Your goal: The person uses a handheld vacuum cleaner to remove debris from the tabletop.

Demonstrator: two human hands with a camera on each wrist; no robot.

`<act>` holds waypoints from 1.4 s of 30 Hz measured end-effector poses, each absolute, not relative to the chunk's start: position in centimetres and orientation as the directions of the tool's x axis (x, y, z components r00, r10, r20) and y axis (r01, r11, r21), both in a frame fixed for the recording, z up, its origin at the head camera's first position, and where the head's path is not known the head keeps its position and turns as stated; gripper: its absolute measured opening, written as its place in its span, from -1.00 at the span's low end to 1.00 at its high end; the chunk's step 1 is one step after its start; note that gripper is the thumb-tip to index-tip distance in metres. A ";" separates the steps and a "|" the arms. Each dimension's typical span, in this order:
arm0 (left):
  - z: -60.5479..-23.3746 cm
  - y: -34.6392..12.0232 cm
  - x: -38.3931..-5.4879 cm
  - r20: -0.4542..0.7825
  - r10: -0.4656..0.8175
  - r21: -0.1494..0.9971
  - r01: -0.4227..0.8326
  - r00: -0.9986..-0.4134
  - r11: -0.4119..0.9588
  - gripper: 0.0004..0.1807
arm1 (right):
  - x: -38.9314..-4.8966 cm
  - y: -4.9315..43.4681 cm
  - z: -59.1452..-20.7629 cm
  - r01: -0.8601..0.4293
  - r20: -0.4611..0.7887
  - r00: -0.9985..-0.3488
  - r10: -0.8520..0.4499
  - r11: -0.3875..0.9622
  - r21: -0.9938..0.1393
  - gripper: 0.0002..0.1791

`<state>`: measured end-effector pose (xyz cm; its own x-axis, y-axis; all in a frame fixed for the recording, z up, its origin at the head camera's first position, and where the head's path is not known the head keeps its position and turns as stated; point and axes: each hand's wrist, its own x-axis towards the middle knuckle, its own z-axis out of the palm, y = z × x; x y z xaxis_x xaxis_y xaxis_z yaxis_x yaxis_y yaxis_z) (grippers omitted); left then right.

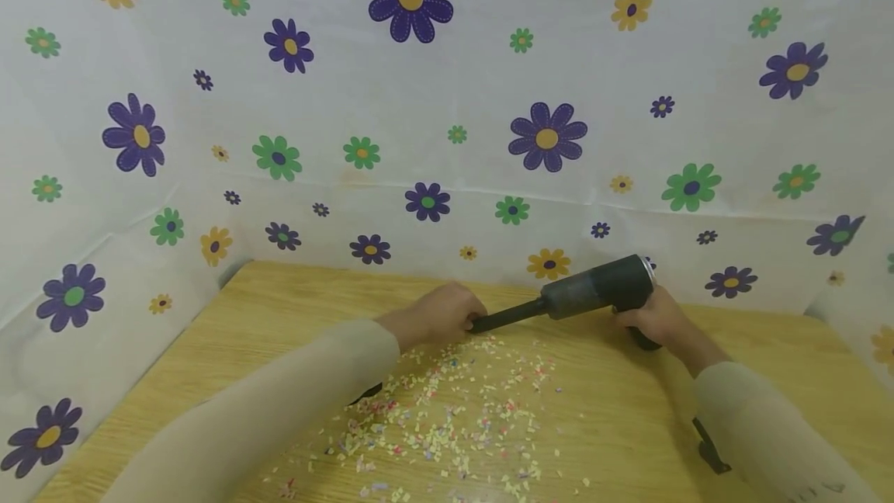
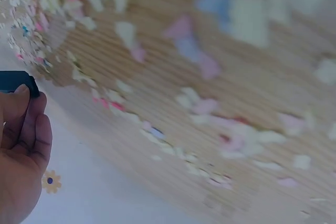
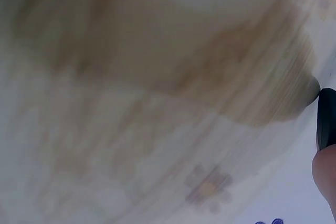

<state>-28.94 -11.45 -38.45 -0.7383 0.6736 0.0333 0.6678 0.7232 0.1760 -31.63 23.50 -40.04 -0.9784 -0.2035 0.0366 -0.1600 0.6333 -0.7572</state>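
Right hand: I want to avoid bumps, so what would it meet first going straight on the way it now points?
Beyond the vacuum it holds, the right hand would likely meet the flowered backdrop first, though depth is unclear.

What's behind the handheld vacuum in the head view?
Behind the handheld vacuum, wood-grain tabletop and flowered sheet show. A purple flower peeks past its rear end, mostly covered; anything else directly behind is hidden.

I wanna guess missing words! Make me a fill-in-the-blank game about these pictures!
1. The left hand pinches the narrow end of the handheld vacuum, while the right hand grips its ____.
2. Confetti lies scattered across the wooden ____.
3. The white backdrop is printed with purple, green and orange ____.

Missing words: handle; table; flowers.
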 end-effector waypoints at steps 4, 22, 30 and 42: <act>-38.5 -10.4 -28.9 0.026 0.685 0.183 0.677 -0.728 0.713 -0.80 | -31.4 24.6 -40.0 -0.147 0.020 -0.978 -0.209 0.613 -0.776 -0.41; -38.4 -5.1 -28.5 0.013 0.734 0.193 0.722 -0.679 0.664 -0.80 | -29.6 30.8 -40.7 -0.148 0.048 -0.980 -0.191 0.554 -0.819 -0.63; -38.6 -2.5 -29.8 -0.004 0.698 0.188 0.685 -0.716 0.704 -0.76 | -29.0 32.8 -40.8 -0.119 0.041 -0.989 -0.142 0.602 -0.789 -0.72; -39.0 -1.8 -29.7 -0.024 0.704 0.207 0.685 -0.710 0.699 -0.74 | -29.1 33.1 -40.6 -0.066 -0.001 -0.995 -0.098 0.675 -0.735 -0.82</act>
